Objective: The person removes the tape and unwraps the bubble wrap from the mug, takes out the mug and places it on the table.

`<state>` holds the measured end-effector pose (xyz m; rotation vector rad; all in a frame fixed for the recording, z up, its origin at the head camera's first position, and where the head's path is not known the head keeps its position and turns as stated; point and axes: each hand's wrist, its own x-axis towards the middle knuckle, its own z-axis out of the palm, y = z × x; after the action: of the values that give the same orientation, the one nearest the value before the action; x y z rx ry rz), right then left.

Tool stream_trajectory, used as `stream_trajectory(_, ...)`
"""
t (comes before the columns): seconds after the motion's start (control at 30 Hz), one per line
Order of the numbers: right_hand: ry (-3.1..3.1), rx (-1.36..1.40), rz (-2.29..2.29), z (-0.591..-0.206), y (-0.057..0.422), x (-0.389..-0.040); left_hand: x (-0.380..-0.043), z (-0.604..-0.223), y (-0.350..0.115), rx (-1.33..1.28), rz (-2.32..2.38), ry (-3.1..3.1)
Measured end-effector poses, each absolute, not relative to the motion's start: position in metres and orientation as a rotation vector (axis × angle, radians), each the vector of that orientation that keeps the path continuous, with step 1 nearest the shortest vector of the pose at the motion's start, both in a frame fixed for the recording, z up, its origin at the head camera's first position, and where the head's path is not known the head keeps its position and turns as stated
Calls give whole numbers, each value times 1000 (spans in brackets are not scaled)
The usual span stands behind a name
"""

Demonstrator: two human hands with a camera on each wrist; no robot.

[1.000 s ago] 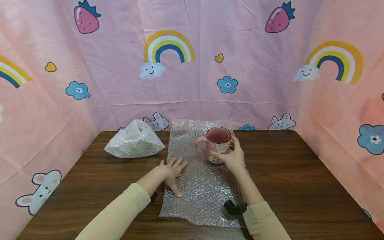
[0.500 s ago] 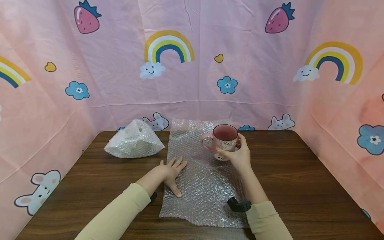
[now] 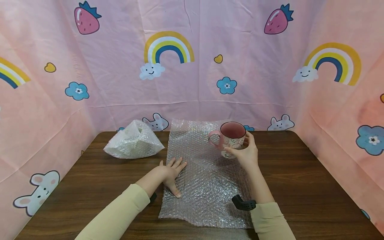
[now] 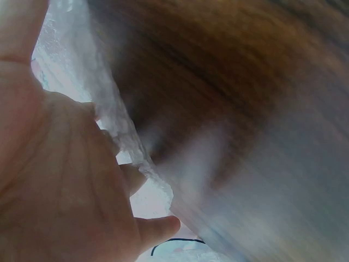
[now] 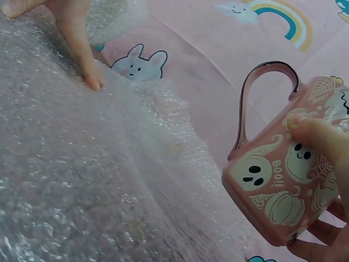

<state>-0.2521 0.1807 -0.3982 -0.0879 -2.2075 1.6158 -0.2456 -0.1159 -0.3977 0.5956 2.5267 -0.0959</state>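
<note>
My right hand [image 3: 248,156] grips a pink mug [image 3: 232,141] from its right side, thumb in front and fingers round the back. Pale ghosts and a pumpkin decorate the mug's wall in the right wrist view; its handle [image 5: 242,103] points away from the palm. The mug's mouth faces up in the head view, over the right part of a flat bubble wrap sheet [image 3: 204,193]. With fingers spread, my left hand [image 3: 171,175] rests on the sheet's left edge. In the left wrist view the wrap's edge [image 4: 128,131] runs beside the fingers.
A bubble-wrapped bundle [image 3: 135,145] lies on the brown wooden table [image 3: 300,186], left of the sheet. A printed pink cloth [image 3: 192,86] hangs behind the table and along both sides. Each wrist carries a black camera mount [image 3: 243,203], the left one mostly hidden.
My right hand has carried the mug to the right and a little farther back across the sheet. The left hand has stayed in place on the wrap's left edge.
</note>
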Motion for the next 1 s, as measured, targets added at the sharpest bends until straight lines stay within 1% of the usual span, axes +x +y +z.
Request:
stream_trajectory(0.5,-2148,-131,1593,-396,199,-249,-243,-397,-117,605,-58,2540)
stream_trajectory(1.0,-2125,-234,1552,-396,220,-246,-242,-396,-118,612,-53,2536)
